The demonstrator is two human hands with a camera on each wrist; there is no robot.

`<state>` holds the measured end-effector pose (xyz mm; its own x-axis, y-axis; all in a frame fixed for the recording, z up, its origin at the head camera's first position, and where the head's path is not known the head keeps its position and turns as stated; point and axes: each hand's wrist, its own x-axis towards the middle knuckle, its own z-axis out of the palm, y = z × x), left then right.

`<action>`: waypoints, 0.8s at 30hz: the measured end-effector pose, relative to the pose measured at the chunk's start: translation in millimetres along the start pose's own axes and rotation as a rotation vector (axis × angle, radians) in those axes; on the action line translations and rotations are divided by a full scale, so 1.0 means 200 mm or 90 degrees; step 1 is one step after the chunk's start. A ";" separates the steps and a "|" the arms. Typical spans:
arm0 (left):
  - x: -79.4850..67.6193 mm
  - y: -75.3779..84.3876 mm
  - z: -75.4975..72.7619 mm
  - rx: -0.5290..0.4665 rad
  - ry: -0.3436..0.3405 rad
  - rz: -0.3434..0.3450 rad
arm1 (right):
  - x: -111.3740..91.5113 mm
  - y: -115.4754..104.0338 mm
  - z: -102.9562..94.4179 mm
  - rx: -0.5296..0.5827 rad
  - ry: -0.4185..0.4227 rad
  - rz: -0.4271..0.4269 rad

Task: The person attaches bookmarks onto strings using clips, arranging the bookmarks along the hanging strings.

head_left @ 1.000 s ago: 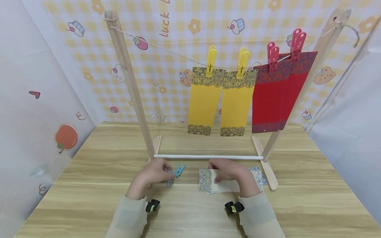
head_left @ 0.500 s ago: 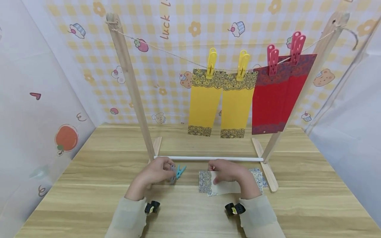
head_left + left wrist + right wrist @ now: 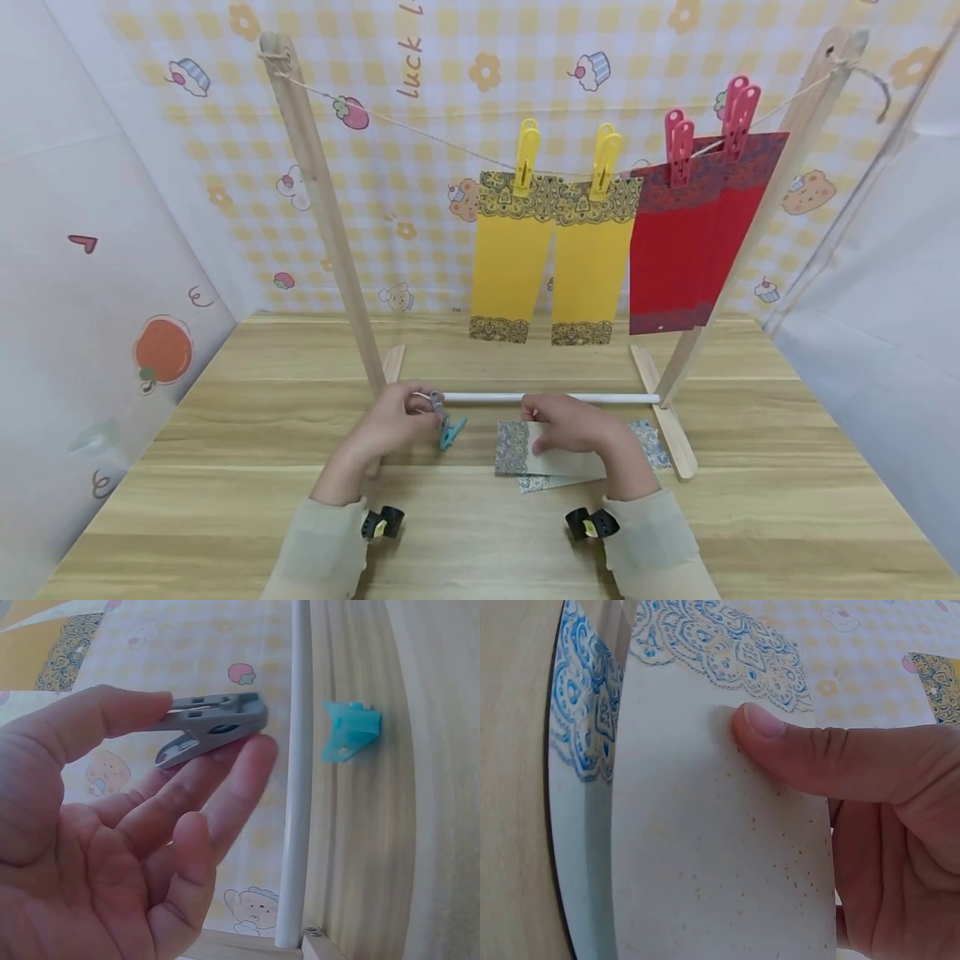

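A grey clothespin (image 3: 217, 716) is pinched between the thumb and fingers of my left hand (image 3: 392, 425), above the table by the left post. Just beyond it a teal clothespin (image 3: 452, 433) lies on the wood. My right hand (image 3: 573, 427) grips a white card (image 3: 712, 825) with a blue lace-patterned border, thumb on its face and fingers behind. Another white card (image 3: 581, 787) with blue pattern lies under it on the table, partly covered.
A wooden frame with a left post (image 3: 322, 200), a white rod (image 3: 487, 398) and a string (image 3: 405, 125) stands ahead. Yellow cards (image 3: 510, 258) hang under yellow clothespins (image 3: 527, 158). Red cards (image 3: 671, 250) hang at the right under pink clothespins (image 3: 680, 150).
My left hand has raised the grey clothespin off the table and turned it more upright. The right hand has lifted the upper white card slightly off the one beneath.
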<state>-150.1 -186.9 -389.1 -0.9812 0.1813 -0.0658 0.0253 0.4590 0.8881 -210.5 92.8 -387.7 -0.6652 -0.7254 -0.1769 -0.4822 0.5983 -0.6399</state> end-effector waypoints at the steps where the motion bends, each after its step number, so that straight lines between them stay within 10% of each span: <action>1: 0.00 0.00 0.00 0.000 0.008 -0.002 | 0.00 0.00 0.00 0.002 0.002 -0.004; 24: -0.03 0.10 -0.02 -0.020 0.041 0.088 | 0.00 -0.08 -0.03 0.045 0.066 -0.078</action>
<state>-145.6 -182.9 -369.8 -0.9791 0.1843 0.0859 0.1555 0.4064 0.9004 -206.4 84.8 -372.9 -0.6608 -0.7503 -0.0188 -0.5241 0.4792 -0.7040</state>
